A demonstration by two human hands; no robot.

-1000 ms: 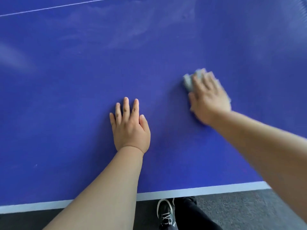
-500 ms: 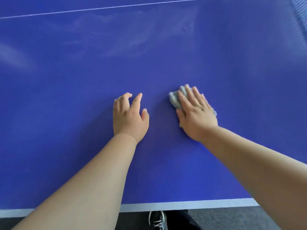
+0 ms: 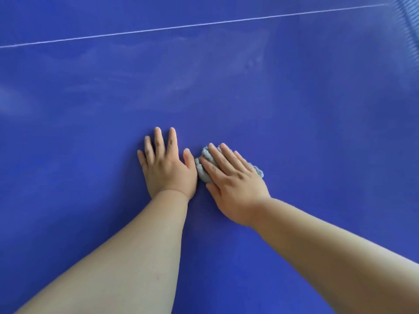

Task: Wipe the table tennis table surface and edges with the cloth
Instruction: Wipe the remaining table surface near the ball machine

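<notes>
We see the left hand (image 3: 166,168) flat on the blue table (image 3: 306,132), fingers spread, holding nothing; the right hand (image 3: 235,186) presses straight fingers onto the bunched grey cloth (image 3: 202,169), just beside the left thumb; a thin white line (image 3: 204,24) crosses farther off.

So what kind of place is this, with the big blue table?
Probably a games room or sports hall. The blue table has a thin white line across it and what looks like a net at the top right, as in table tennis. Nothing else of the room shows.
</notes>
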